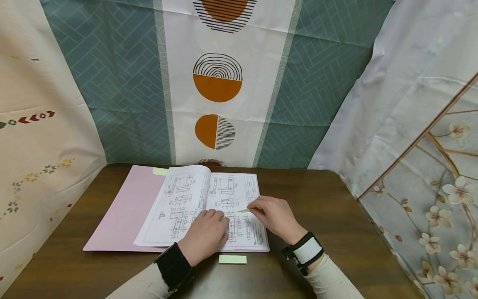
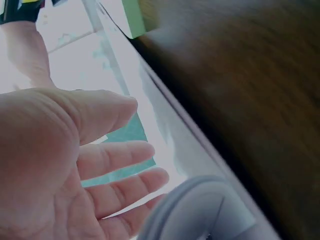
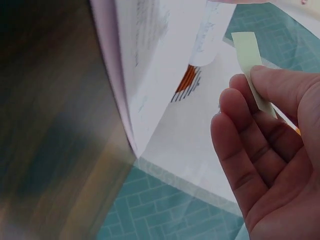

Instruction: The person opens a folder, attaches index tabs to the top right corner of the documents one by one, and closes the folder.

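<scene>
A booklet of technical drawings (image 1: 171,226) lies spread on the table, its left pages curving up near the fold. Across the lower middle of it rests my left hand (image 1: 207,234), fingers extended over the right page; the left wrist view shows these fingers (image 2: 120,192) fairly straight with nothing held. My right hand (image 1: 276,216) is over the right page's outer edge. Between its thumb and forefinger it pinches a pale green sticky note (image 3: 246,50), whose free end points toward the page's middle in the head view.
Under the booklet, a pink cover (image 1: 115,220) extends to the left. Another green sticky note (image 1: 160,171) sticks out at its top edge. A pad of green sticky notes (image 1: 232,259) lies just in front of the booklet on the brown table (image 1: 321,195). Patterned cloths hang behind and beside it.
</scene>
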The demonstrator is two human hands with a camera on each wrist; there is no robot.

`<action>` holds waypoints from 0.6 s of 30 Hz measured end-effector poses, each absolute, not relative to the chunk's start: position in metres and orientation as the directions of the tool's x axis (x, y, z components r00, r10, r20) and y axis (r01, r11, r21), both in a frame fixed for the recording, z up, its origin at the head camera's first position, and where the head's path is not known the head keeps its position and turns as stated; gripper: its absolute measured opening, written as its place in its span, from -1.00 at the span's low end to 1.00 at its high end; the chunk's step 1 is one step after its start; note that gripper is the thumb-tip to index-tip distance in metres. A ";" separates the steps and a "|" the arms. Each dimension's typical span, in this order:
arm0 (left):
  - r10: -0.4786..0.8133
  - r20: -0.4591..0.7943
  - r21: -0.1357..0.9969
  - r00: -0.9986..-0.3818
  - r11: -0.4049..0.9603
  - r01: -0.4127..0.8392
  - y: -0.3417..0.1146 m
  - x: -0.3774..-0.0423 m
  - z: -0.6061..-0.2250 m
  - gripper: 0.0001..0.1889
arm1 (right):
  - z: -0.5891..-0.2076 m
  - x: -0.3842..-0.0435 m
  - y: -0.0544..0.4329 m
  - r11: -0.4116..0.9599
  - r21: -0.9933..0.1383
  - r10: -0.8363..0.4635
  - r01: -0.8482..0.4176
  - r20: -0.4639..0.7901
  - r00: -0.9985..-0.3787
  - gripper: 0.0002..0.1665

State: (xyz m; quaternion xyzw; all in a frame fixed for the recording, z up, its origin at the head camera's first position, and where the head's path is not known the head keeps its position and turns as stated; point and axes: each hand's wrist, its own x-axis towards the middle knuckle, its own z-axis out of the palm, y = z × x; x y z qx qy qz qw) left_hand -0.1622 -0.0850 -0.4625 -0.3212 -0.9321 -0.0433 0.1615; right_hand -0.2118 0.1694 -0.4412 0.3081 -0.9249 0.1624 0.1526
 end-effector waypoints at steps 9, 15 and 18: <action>0.588 0.302 -0.030 -0.751 0.793 0.609 -0.087 -0.164 -0.470 -0.66 | -0.447 -0.232 0.180 0.773 -0.109 -0.547 -0.625 0.386 -0.743 -0.78; 0.592 0.277 -0.017 -0.757 0.791 0.612 -0.088 -0.165 -0.470 -0.65 | -0.450 -0.255 0.188 0.792 -0.053 -0.542 -0.608 0.396 -0.741 -0.78; 0.595 0.272 -0.015 -0.756 0.788 0.615 -0.088 -0.165 -0.469 -0.64 | -0.453 -0.268 0.192 0.803 -0.040 -0.531 -0.595 0.404 -0.745 -0.80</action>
